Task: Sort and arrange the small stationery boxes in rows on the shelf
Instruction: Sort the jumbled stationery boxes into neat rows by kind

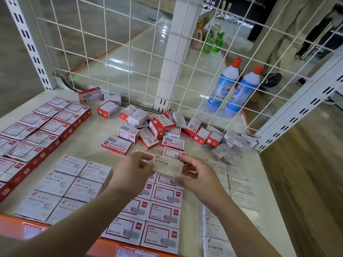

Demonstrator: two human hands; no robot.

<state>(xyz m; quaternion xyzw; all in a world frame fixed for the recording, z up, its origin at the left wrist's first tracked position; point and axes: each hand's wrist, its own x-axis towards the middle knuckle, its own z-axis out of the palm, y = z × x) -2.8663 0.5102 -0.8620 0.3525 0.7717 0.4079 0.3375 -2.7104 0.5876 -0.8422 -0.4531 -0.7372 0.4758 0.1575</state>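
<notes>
1. Two hands hold one small white box (168, 166) up over the middle of the shelf (89, 145). The box says STAPLES on top.
2. The left hand (133, 168) pinches the left end of the box with its thumb and fingers.
3. The right hand (196, 175) pinches the right end of the box the same way. Its fingers curl round the edge.
4. Under the hands, red and white boxes (163, 210) lie flat in two neat rows that run to the front edge of the shelf.
5. To the left of those rows, grey boxes that say PAPER CLIPS (72, 182) sit in rows, side by side and touching.
6. Along the left edge, bigger red boxes (42, 130) lie in rows too.
7. Near the right edge, white STAPLES boxes (237, 186) lie in a row that goes from back to front.
8. A messy pile (157, 128) of red and white boxes lies by the back edge. Some are tipped on their sides and some lean on each other.
9. A few more loose boxes (100, 101) sit near the back left corner.
10. A white wire fence (118, 52) stands along the back edge of the shelf.
11. Behind the fence, two blue and white bottles (233, 89) with red caps stand on the floor, close together.
12. Farther back, two green bottles (213, 42) stand on the floor.
</notes>
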